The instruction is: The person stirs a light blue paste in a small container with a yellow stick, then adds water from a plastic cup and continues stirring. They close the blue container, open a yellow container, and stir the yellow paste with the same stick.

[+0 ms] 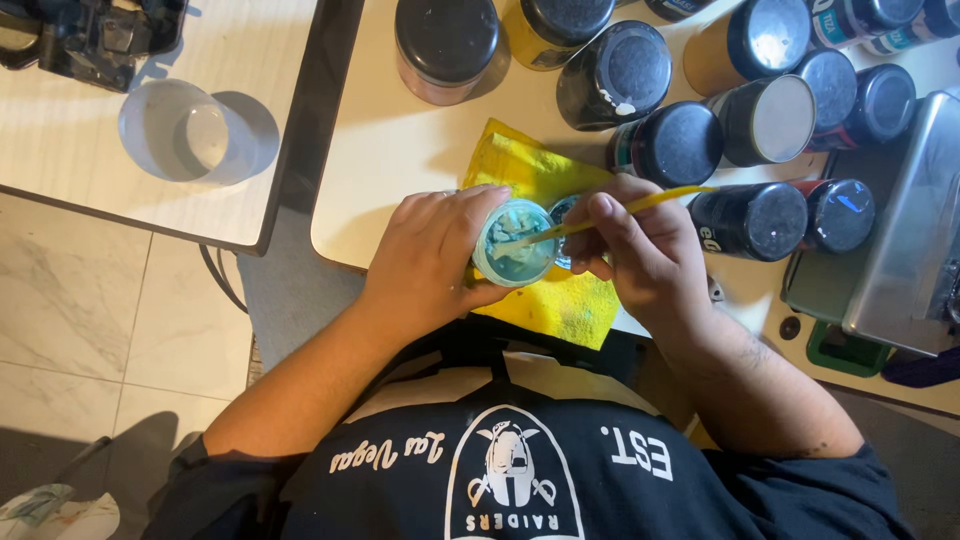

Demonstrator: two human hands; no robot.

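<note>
L hand (425,262): wrapped round a small pot (515,243), fingers closed on its side; pot tipped w/ mouth up toward the camera, prob. so the inside is in reach.
R hand (645,255): pinched narrow on a yellow brush (640,207), held like a pen; handle runs off to the R, tip down inside the pot.
Pot: between both hands, just above the table edge; round, pale teal rim, blue-green paint inside w/ a lighter streak where the brush tip sits.
Lid (562,215): dark round shape just behind the pot, partly hidden by R fingers; can't tell for sure it's a lid.
Cloth (530,175): yellow, under both hands, reaching past the table edge; looks put there to catch drips.
Table (385,150): cream top, beyond the L hand.
Jars (690,100): many dark-lidded ones crowded beyond and R of the R hand, lids on, some lying on their sides.
Metal box (915,230): far R of the R hand.
Clear cup (185,132): well L of the L hand, on a second table.
</note>
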